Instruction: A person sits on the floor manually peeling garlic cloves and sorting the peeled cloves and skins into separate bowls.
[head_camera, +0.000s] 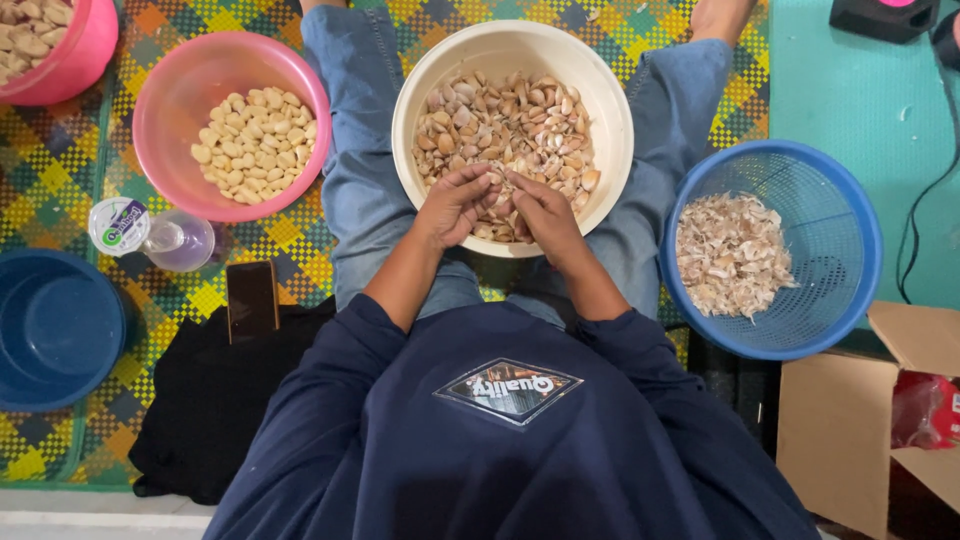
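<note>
Where both hands (500, 205) meet, perhaps pinching: cream bowl's (420, 75) near rim.

Both hands, left (455, 205) and right (545, 212), meet, fingertips pinched together.

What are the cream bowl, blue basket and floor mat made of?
Cream bowl: likely plastic, smooth with a soft sheen.
Blue basket: plastic by the look, moulded mesh wall with a solid rim.
Floor mat: woven strips in a checked weave; plastic or dyed reed, cannot tell.

Cream bowl (420, 90), pink bowl (175, 75): smooth glossy plastic. Blue basket (850, 210): perforated plastic. Mat (60, 170): woven. Garlic skins (730, 255): papery, dry.
</note>
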